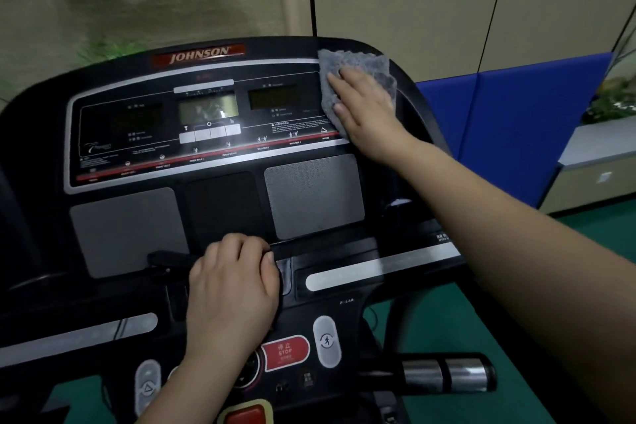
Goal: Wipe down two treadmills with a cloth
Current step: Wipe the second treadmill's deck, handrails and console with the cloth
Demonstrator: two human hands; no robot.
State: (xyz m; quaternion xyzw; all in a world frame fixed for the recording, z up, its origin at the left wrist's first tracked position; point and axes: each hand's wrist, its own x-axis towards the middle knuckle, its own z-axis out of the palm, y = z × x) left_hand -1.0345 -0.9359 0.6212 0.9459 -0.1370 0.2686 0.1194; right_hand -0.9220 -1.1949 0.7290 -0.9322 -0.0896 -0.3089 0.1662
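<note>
One cloth (358, 79): grey, crumpled, flat against the upper right corner of the treadmill console (213, 134), right of the right-hand display window (273, 96), overlapping the panel's silver trim.
Right hand (364, 107): on top of the cloth, fingers straight and close together, palm pressing it onto the console; nothing pinched.
Left hand (234, 282): below the console's centre, fingers curled over the dark ledge (327, 244) under the speaker grilles; whether it grips anything small there, cannot tell.
Console: black, red JOHNSON badge (199, 54) at top centre, three display windows, two grey speaker grilles (313, 194) beneath.
STOP button (285, 351): red, below the console, just right of the left wrist.
Handlebar grip (447, 373): chrome sensor bands, lower right of the console.
Blue padded panel (509, 120): behind, right of the console.
Floor (447, 330): green.
</note>
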